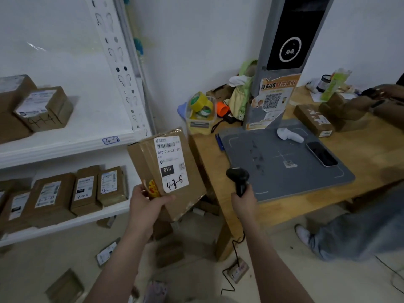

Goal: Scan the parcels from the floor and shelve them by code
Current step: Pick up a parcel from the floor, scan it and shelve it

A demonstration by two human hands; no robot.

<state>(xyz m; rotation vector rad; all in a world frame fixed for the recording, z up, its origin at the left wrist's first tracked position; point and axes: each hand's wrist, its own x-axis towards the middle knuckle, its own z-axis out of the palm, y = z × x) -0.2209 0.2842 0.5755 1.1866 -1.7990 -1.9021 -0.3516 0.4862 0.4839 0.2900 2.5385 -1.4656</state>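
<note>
My left hand (147,204) grips the lower edge of a brown cardboard parcel (148,162), held up with its white label facing me; the label carries a barcode, "010" and the handwritten code 4-3-8. My right hand (244,201) holds a black handheld barcode scanner (238,179) by its handle, its head to the right of the parcel. A black cable runs from the scanner down to the floor. Several more parcels (107,254) lie on the floor below. The white shelf unit (65,147) on the left bears coded parcels (51,195) on two levels.
A wooden table (360,149) to the right carries a grey scan station (284,162) with a tall post, a phone, a white scanner, tape rolls in a clear box (201,112) and boxes. Another person's legs (349,235) and hands are at the right.
</note>
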